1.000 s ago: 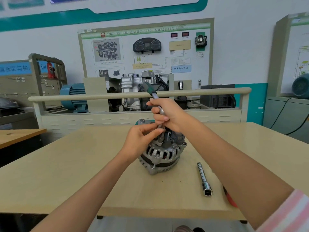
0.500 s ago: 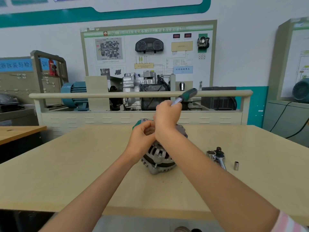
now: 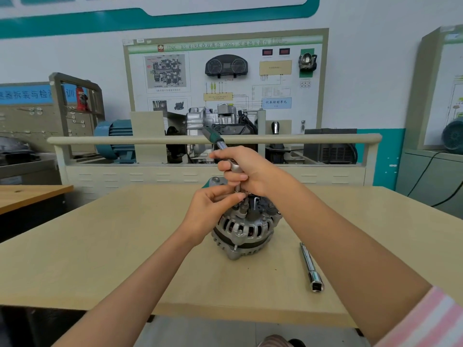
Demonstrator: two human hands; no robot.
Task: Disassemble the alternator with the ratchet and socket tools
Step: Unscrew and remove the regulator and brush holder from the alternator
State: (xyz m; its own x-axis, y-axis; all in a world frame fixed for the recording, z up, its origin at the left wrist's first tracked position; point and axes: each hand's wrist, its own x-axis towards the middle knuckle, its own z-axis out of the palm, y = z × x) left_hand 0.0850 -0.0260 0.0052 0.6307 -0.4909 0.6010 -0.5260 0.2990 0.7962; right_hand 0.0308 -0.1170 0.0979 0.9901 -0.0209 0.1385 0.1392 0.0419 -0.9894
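Head view: my left hand [image 3: 213, 206] pinches the fastener area atop the silver finned alternator [image 3: 244, 230] at mid-table, and my right hand [image 3: 246, 171] is clamped round the green-handled steel ratchet [image 3: 226, 154]. If it tilts, the socket could slip off. My fingers hide the socket; a chrome extension bar [image 3: 311, 267] lies right.

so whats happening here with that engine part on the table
A person is working on an alternator standing on a table. The right hand grips a ratchet set down onto the top of the alternator, its green handle angled up and away. The left hand pinches at the socket end to steady it. An extension bar lies unused on the table to the right.
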